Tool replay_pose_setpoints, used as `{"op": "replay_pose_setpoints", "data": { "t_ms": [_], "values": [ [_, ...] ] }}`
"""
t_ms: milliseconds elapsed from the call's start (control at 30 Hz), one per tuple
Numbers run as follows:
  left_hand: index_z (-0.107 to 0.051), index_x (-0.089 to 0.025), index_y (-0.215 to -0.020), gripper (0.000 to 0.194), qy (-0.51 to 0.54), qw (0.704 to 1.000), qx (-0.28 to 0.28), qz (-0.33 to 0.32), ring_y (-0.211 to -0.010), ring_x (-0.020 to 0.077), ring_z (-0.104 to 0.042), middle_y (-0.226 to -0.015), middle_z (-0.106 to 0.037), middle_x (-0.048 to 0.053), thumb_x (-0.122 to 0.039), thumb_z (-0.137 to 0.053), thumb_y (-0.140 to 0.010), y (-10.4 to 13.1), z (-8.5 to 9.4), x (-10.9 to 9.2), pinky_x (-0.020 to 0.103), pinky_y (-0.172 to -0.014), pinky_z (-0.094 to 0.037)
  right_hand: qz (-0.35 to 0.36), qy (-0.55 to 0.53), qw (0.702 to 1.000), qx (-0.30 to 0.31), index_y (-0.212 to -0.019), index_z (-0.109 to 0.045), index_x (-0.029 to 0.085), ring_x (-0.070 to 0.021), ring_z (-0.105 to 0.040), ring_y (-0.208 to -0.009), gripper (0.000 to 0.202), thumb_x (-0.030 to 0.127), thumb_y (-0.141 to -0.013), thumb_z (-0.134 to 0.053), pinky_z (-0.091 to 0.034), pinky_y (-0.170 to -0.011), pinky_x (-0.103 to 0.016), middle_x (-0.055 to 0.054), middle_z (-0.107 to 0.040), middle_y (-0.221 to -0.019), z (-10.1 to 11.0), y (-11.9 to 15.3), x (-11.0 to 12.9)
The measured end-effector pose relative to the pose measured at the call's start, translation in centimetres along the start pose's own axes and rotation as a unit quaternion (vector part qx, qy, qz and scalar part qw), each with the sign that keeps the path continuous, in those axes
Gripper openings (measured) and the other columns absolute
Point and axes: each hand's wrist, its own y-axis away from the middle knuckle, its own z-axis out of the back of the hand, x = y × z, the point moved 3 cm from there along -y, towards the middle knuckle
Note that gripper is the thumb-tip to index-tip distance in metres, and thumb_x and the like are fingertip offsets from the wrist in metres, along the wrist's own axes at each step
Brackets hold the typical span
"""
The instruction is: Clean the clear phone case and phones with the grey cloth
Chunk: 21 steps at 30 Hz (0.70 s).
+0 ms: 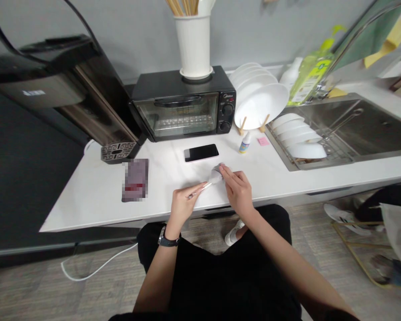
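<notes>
My left hand (183, 203), wearing a watch on its wrist, is closed around a slim, pale, stick-like object (204, 186) with a dark patterned end near the fingers. Its exact kind is unclear. A crumpled greyish-white cloth (216, 174) covers the far end of that object. Pressed onto the cloth are the fingers of my right hand (238, 189), which are closed together. Both hands are over the front edge of the white counter (103, 209). Just beyond them a black-screened phone (201, 153) lies flat. A small white bottle (245, 143) with a blue and yellow label stands right of the phone.
A purple, partly blurred packet (136, 180) lies left. Behind are a dark drinks machine (96, 102), a toaster oven (183, 111) bearing a white utensil holder (194, 47), and racked white plates (260, 104). A pink sticky note (263, 141) lies near the sink (361, 147) with its bowls (300, 138).
</notes>
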Motion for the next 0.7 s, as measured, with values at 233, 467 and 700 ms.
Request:
{"op": "replay_pose_setpoints", "data": {
  "t_ms": [233,467,700],
  "values": [
    [-0.084,-0.017,-0.103,0.03,0.064,0.997,0.023,0.021,-0.089,0.0206,-0.081,-0.097,-0.085,0.007,-0.016,-0.056,-0.095,0.5,0.3,0.3,0.03,-0.089,-0.066,0.041,-0.1,0.993,0.048,-0.171,-0.028,0.033,-0.0244,-0.067,-0.11,0.074,0.005,-0.104,-0.048,-0.064,-0.094,-0.043,-0.004,-0.056,-0.16,-4.8,2.3,7.9],
    [-0.082,-0.017,-0.076,0.027,-0.012,1.0,0.015,-0.018,-0.066,0.0196,-0.077,-0.07,-0.078,0.001,-0.02,-0.064,-0.096,0.4,0.6,0.0,0.027,-0.07,-0.064,0.095,-0.064,0.99,0.078,-0.169,-0.032,0.035,-0.0233,-0.067,-0.119,0.072,0.003,-0.106,-0.044,-0.064,-0.09,-0.041,-0.002,-0.058,-0.159,-1.1,1.2,2.6],
    [-0.085,-0.023,-0.115,0.023,0.015,1.0,0.009,-0.006,-0.096,0.0256,-0.083,-0.112,-0.084,0.006,-0.03,-0.071,-0.098,0.1,0.1,-0.3,0.033,-0.084,-0.068,0.013,0.0,1.0,0.013,-0.165,-0.043,0.034,-0.0235,-0.067,-0.109,0.067,0.004,-0.105,-0.047,-0.062,-0.089,-0.043,-0.003,-0.063,-0.154,1.2,0.0,-0.9]
  ]
}}
